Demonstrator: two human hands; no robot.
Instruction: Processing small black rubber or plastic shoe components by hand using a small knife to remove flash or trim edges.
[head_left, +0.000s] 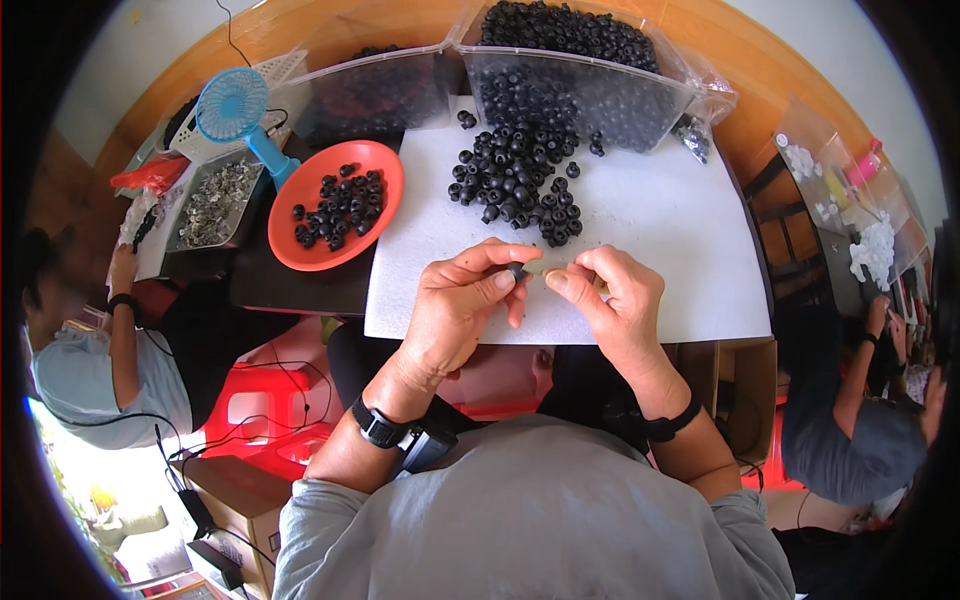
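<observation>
Above the near edge of a white sheet (690, 270), my two hands meet. My left hand (448, 305) pinches a small black rounded part (517, 271) between thumb and fingers. My right hand (622, 300) is closed on a thin, pale, flat piece (545, 267) that reaches toward the black part; its exact kind is too small to tell. Just beyond my hands lies a heap of similar black rounded parts (515, 170), some with visible holes. To the left, an orange-red plate (335, 256) carries several more of them.
Behind the heap stands a clear bin (640, 110) full of black parts, with another clear bin (400, 100) beside it. A blue fan (232, 105) and a tray of small metal pieces (213, 207) are at left. People sit at both sides; cables hang lower left.
</observation>
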